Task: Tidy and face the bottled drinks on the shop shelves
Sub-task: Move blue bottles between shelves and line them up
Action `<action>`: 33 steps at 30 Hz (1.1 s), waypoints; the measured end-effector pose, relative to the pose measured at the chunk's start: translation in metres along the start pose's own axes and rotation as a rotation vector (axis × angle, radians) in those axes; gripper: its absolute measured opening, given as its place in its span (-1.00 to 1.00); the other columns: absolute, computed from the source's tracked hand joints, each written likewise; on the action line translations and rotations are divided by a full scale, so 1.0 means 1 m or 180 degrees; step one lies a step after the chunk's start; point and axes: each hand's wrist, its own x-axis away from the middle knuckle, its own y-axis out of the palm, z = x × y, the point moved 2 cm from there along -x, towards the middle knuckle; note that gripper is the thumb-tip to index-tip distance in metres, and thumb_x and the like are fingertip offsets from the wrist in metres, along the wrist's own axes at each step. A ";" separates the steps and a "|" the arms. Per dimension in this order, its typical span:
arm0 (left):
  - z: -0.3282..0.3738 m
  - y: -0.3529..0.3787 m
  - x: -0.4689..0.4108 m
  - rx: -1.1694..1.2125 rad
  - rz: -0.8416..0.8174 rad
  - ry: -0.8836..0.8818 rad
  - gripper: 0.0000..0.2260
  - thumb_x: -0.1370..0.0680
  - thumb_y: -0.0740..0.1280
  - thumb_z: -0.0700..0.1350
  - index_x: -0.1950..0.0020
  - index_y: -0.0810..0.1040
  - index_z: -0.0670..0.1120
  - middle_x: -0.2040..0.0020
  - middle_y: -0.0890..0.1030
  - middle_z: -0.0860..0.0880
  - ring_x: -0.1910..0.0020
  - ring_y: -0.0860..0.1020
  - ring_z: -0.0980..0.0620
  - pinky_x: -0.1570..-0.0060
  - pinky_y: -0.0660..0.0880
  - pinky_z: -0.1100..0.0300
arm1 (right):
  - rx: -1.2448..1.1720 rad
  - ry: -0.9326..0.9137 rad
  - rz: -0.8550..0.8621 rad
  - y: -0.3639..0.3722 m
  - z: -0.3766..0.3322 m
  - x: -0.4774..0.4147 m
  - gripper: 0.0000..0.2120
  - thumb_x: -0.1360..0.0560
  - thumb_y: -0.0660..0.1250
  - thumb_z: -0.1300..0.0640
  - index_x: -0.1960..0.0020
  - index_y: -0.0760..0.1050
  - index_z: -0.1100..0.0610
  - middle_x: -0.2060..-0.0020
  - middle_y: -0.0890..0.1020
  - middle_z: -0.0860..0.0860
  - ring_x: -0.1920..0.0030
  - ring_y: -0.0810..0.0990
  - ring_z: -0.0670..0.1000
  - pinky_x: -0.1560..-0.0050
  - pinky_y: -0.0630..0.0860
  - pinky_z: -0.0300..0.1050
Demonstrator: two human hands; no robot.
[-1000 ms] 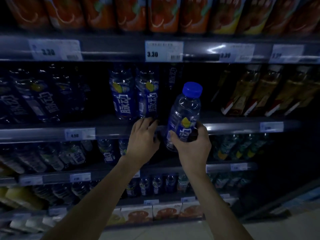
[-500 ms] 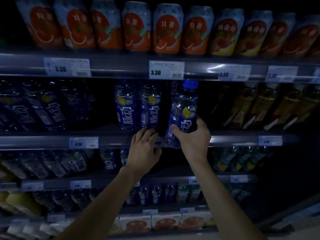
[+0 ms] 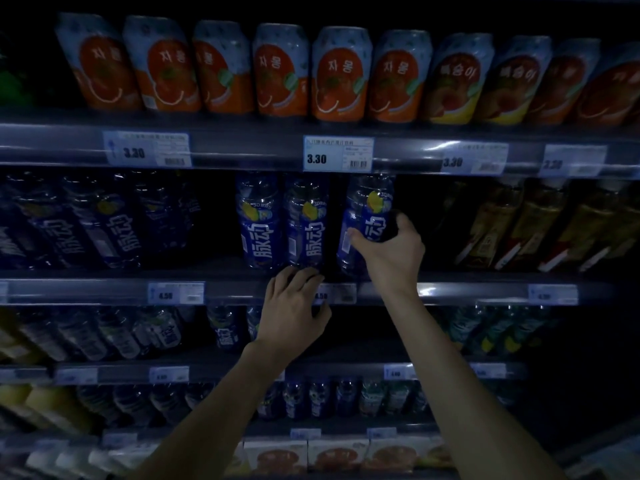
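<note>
My right hand (image 3: 389, 252) grips a blue-labelled drink bottle (image 3: 369, 216) around its lower half. The bottle stands tilted slightly at the front of the second shelf (image 3: 467, 292), its cap hidden behind the price rail above. Just left of it two matching blue bottles (image 3: 284, 223) stand upright side by side, labels facing out. My left hand (image 3: 294, 306) rests with bent fingers on the shelf's front edge below those two bottles and holds nothing.
Orange and yellow cans (image 3: 341, 74) line the top shelf. More blue bottles (image 3: 97, 223) lean at the left, amber bottles (image 3: 540, 226) at the right. A dark gap lies right of the held bottle. Lower shelves hold further bottles (image 3: 152, 334) and cartons (image 3: 337, 455).
My right hand has carried the blue bottle up and back into the second shelf, beside the two standing bottles. The view has tilted upward. My left hand has stayed at the shelf edge.
</note>
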 end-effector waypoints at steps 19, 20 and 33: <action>-0.006 0.001 0.002 0.0065 0.0046 0.0055 -0.60 -0.49 0.26 0.05 -0.26 0.54 -0.11 -0.27 0.55 -0.03 -0.33 0.40 -0.15 -0.30 0.31 -0.08 | -0.0176 -0.0145 0.0016 0.027 0.029 -0.012 -0.50 -0.32 0.55 0.02 -0.20 0.49 0.07 -0.05 0.61 0.02 -0.02 0.60 -0.09 -0.06 0.57 -0.14; -0.006 0.000 0.001 0.0058 0.0040 0.0056 -0.60 -0.50 0.26 0.05 -0.26 0.54 -0.11 -0.27 0.55 -0.02 -0.33 0.40 -0.15 -0.30 0.31 -0.07 | -0.0181 -0.0157 0.0020 0.027 0.030 -0.012 -0.49 -0.32 0.55 0.02 -0.21 0.49 0.06 -0.05 0.61 0.01 -0.02 0.59 -0.11 -0.05 0.56 -0.19; -0.013 -0.002 0.001 0.0046 0.0031 0.0246 -0.63 -0.52 0.31 0.01 -0.28 0.53 -0.11 -0.26 0.56 -0.02 -0.31 0.43 -0.11 -0.30 0.35 -0.04 | -0.0210 -0.0122 -0.0102 0.028 0.040 -0.002 -0.36 -0.29 0.56 -0.04 -0.28 0.39 0.07 -0.12 0.57 -0.02 -0.13 0.55 -0.09 -0.13 0.55 -0.09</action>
